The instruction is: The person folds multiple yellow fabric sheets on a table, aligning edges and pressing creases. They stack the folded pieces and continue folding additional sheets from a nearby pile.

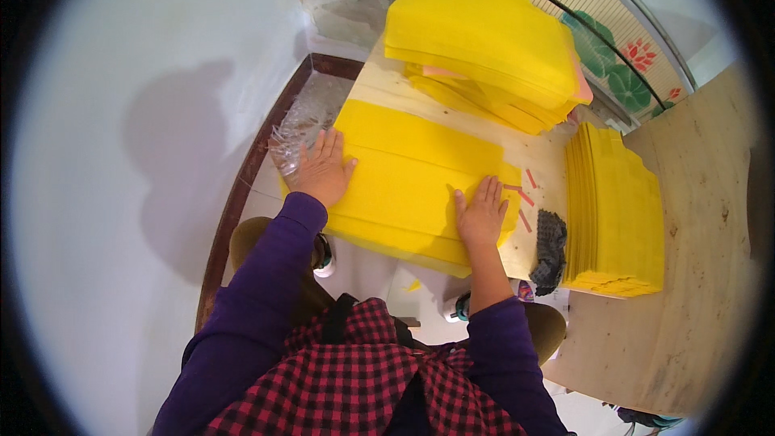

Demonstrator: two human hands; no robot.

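Note:
A wide yellow sheet [404,173], fabric or paper by its look, lies across the front of the wooden table with fold lines running along it. My left hand [324,171] rests flat on its left end, fingers stretched and thumb apart. On the right end lies my right hand [483,214], also flat, with its fingers straight. Neither hand grips anything. The near edge of the yellow material hangs over the front of the table. Small red strips [526,197] lie just right of my right hand.
Behind the sheet stands a tall yellow stack [484,40]. Another yellow stack [615,210] is at the right, with a dark grey textured cloth [550,250] beside it. A wooden board [694,274] extends to the right. The wall [161,48] is close on my left; clear plastic [311,109] lies near it.

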